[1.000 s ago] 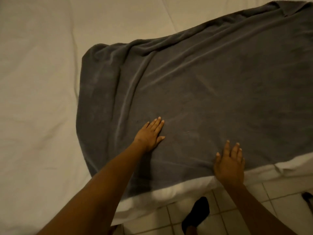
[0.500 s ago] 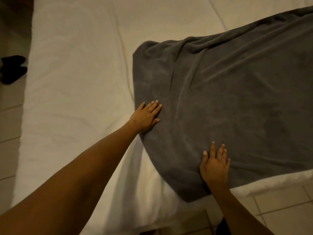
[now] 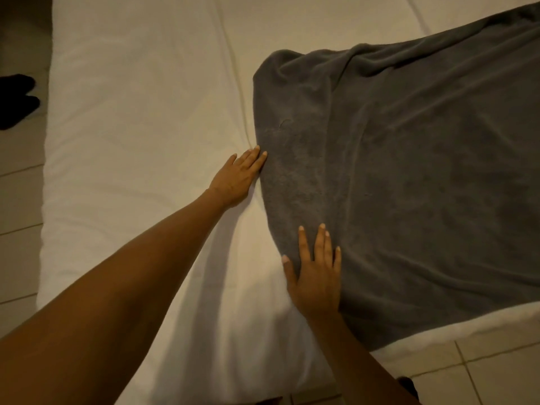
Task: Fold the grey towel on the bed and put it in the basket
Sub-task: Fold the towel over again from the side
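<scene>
The grey towel [image 3: 409,185] lies spread over the right half of the white bed [image 3: 140,135], with folds along its far edge. My left hand [image 3: 238,178] lies flat on the sheet with straight fingers, its fingertips touching the towel's left edge. Lower down, my right hand [image 3: 315,276] rests flat with spread fingers on the towel's near left part. No basket is in view.
Tiled floor shows at the left [image 3: 17,214] and at the bottom right [image 3: 496,372]. A dark object [image 3: 14,100] lies on the floor beyond the bed's left edge. The bed's near edge runs past my right forearm.
Both hands have slid left across the towel toward its left edge. My left hand has come off the towel onto the sheet. The view has panned left.
</scene>
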